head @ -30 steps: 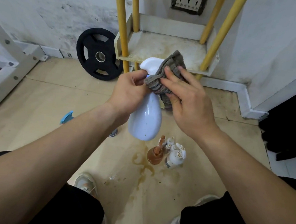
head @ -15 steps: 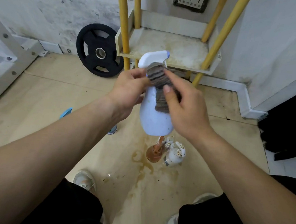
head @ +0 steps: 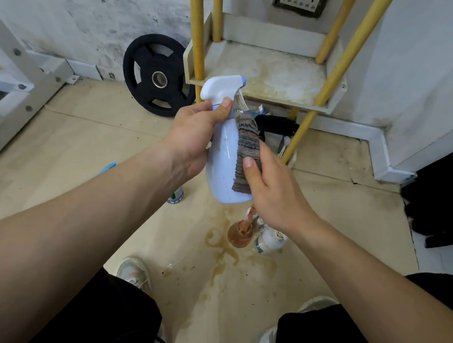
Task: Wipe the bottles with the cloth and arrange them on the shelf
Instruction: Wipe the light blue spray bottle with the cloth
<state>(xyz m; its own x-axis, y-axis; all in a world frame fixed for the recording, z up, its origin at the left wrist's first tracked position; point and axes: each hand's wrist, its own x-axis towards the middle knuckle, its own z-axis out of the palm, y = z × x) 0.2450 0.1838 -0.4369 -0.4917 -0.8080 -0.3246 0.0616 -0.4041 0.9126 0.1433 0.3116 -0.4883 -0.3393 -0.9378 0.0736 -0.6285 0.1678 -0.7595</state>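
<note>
Left hand (head: 193, 135) is gripping the pale spray bottle (head: 225, 158) at its neck, the surest hold, in mid-air before the shelf (head: 266, 67), while the right hand (head: 274, 198) is pinching the soft cloth (head: 248, 151) against its rigid, probably light and slippery plastic body.

The shelf (head: 268, 73), upper middle of the frame, offers open room on its board, entered from the front between two yellow posts (head: 199, 37). Raised rims close its sides and back. The spray bottle (head: 226, 158), held at frame centre, covers the left part of that entry. Under the board a black object (head: 276, 122) fills the gap. On the floor (head: 89, 141) below centre, an orange bottle (head: 239, 233) and a white bottle (head: 269, 240) crowd together; a small can (head: 175, 196) sits apart to their left. A weight plate (head: 159, 78) leans left of the shelf.
</note>
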